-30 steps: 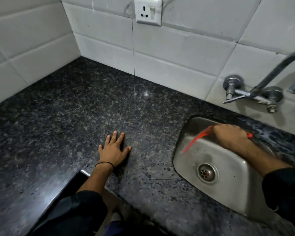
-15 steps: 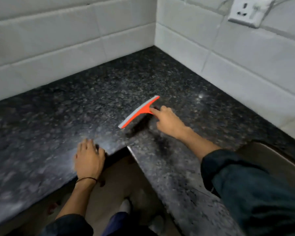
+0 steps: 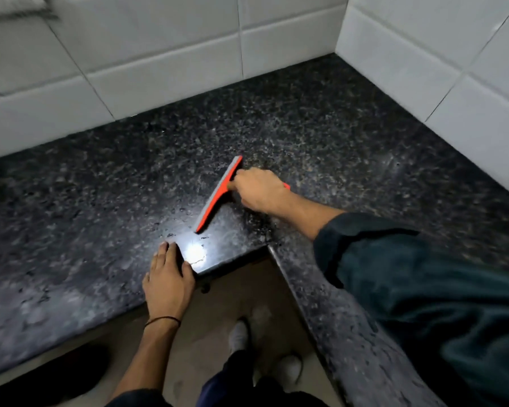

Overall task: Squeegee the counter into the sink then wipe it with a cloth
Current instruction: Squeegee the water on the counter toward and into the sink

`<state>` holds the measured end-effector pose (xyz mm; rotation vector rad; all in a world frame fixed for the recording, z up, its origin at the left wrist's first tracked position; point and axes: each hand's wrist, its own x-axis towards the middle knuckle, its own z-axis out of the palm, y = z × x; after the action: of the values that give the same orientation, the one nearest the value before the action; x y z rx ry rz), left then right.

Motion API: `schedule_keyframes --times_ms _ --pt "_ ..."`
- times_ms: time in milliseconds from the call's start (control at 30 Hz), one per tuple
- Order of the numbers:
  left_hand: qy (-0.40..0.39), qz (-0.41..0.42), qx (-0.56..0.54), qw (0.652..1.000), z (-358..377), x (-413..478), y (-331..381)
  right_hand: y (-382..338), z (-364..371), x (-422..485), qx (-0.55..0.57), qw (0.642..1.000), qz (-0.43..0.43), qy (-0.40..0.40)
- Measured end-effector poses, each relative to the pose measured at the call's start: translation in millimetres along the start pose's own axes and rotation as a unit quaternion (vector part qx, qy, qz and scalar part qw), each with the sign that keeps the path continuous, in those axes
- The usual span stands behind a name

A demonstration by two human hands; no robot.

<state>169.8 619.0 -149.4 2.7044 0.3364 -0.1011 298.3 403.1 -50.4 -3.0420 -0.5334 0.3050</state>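
Note:
A red squeegee [image 3: 218, 195] with a grey blade lies blade-down on the black speckled granite counter [image 3: 100, 186], near the inner corner of the L-shaped top. My right hand [image 3: 259, 189] is closed around its handle, of which only a red tip shows behind the hand. My left hand [image 3: 168, 277] rests flat on the counter's front edge, fingers together, holding nothing. The sink and any cloth are out of view.
White tiled walls [image 3: 165, 60] meet in a corner at the back right. The counter's front edges form an inner corner [image 3: 268, 246] above the floor, where my feet [image 3: 238, 336] stand. A bright light reflection [image 3: 196, 252] shines beside my left hand.
The view swung left from the sink to the counter corner. My right hand carried the squeegee out of the sink and onto the counter. My left hand shifted to the counter's front edge.

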Motion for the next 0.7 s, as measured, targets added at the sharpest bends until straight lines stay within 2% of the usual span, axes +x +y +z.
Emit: schedule_keyframes --times_ms 100,200,333,500,567,633,700 --pt "0.017 -0.001 -0.012 1.000 -1.1 -1.0 10.7 22.9 -5.4 -56.0 -0.014 1.000 0.019 -0.017" --pt "0.021 0.045 -0.030 0.998 3.7 0.9 39.6 61.1 -0.3 -122.0 -0.024 0.996 0.050 -0.067" --pt "-0.035 0.189 -0.052 0.980 29.0 -4.4 100.4 101.0 15.4 -214.5 -0.043 0.982 0.111 -0.144" --pt "-0.155 0.342 0.008 0.927 72.8 -49.6 181.1 114.7 39.2 -314.7 -0.013 0.973 0.180 -0.141" --pt "-0.186 0.360 0.033 0.914 86.6 -68.2 200.0 118.2 50.7 -344.7 -0.005 0.971 0.199 -0.131" --pt "-0.197 0.348 0.063 0.915 97.1 -82.6 211.7 126.6 59.1 -378.8 -0.012 0.970 0.209 -0.121" --pt "-0.206 0.325 0.080 0.920 103.9 -92.6 219.0 139.1 65.0 -418.9 -0.067 0.975 0.186 -0.100"
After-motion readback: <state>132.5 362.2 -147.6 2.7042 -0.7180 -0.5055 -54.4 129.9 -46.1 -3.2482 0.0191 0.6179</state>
